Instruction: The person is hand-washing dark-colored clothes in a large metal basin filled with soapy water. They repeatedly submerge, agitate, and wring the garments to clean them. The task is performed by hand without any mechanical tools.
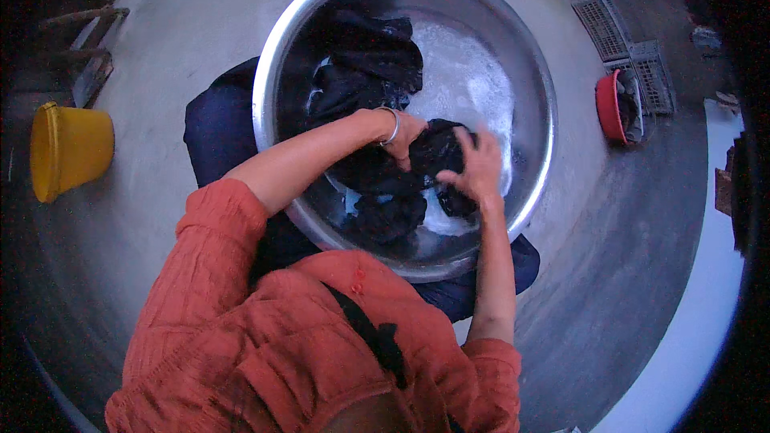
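Note:
A wide round metal basin point(539, 88) sits between my legs with sudsy water point(461, 60) in it. Wet black clothing point(373, 52) lies bunched in the water, mostly along the basin's left and near sides. My left hand point(407, 138), with a bangle point(393, 124) at the wrist, is closed on a bunch of black cloth point(437, 144) near the middle; some of its fingers are hidden. Right across from it, my right hand point(480, 164) is at the other side of the same bunch. Its fingers are spread and a little blurred. The garment's kind cannot be made out.
On the floor to the left stands a yellow bucket point(84, 148), with a wooden frame point(88, 56) behind it. A red tub point(611, 108) with things in it and grey plastic crates point(603, 24) are at the right. Beyond them runs a pale strip point(694, 305).

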### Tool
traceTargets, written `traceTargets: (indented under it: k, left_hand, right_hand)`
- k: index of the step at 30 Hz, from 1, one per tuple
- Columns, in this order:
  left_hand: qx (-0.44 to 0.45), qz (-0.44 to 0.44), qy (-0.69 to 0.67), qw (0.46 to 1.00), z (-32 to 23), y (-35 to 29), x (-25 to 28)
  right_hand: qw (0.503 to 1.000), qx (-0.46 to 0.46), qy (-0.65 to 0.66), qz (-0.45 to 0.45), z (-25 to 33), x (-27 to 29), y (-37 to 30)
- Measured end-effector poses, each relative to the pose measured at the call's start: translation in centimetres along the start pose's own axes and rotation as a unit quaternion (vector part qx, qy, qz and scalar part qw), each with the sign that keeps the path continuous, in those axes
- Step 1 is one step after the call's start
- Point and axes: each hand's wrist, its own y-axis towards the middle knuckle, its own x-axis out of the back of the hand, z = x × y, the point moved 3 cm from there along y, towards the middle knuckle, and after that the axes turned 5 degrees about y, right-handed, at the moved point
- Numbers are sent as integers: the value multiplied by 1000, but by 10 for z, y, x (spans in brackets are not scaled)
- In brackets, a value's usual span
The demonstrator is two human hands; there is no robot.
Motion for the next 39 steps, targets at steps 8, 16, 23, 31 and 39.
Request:
traceTargets:
  k: [8,16,23,31,39]
  left_hand:
    - [-15,-147,5,989,14,7,12]
    - [9,-223,283,933,-34,-45,-7]
    - [-95,-156,83,980,-46,-73,53]
    - [-32,-215,-192,957,13,7,37]
    - [70,-253,-192,946,82,47,-2]
  right_hand:
    - [955,47,292,27,-2,-24,6]
    - [813,-60,560,-146,56,67,-33]
    - [726,-75,637,-248,54,91,-51]
    - [823,-192,478,-240,-32,64,29]
    - [925,-107,363,-27,-36,-78,76]
